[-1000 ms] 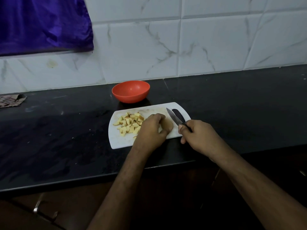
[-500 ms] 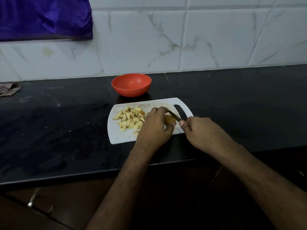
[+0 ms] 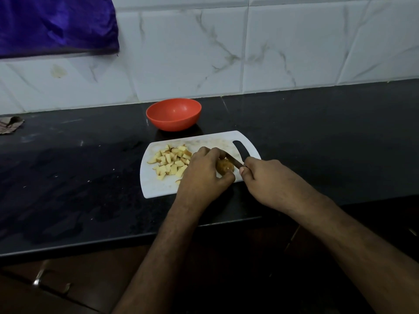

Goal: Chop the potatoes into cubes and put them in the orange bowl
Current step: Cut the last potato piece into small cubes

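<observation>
Two hands work over a white cutting board (image 3: pixel 158 189) in the head view, and that board, lying on the dark table (image 3: pixel 68 177), serves as the landmark here. On the right half of the board sits a brown-skinned potato (image 3: pixel 224 166). The left hand (image 3: pixel 201 175) is curled over the potato from the near side, its fingers (image 3: pixel 204 151) arched over the top and the thumb pressed against the potato's near end, gripping it in place. The right hand (image 3: pixel 267 180), at the board's right edge, is wrapped round the handle of a knife (image 3: pixel 233 161); its fingers are curled tight on the handle, which is hidden inside the fist. The blade slants from that hand toward the board's middle and touches the top of the potato; whether it has entered the flesh I cannot tell.

On the left half of the board lies a heap of pale potato cubes (image 3: pixel 172 163), some with reddish skin showing, just beside the left hand. The board's dark handle slot (image 3: pixel 240 149) is at its far right corner. The orange bowl (image 3: pixel 173 114) stands on the table just behind the board, close to its far edge yet apart from it, upright.

Far to the left of the board, at the table's back edge, lies a crumpled brownish scrap (image 3: pixel 10 125). Above that, a purple cloth (image 3: pixel 54 26) hangs against the white marbled wall tiles (image 3: pixel 294 46).
</observation>
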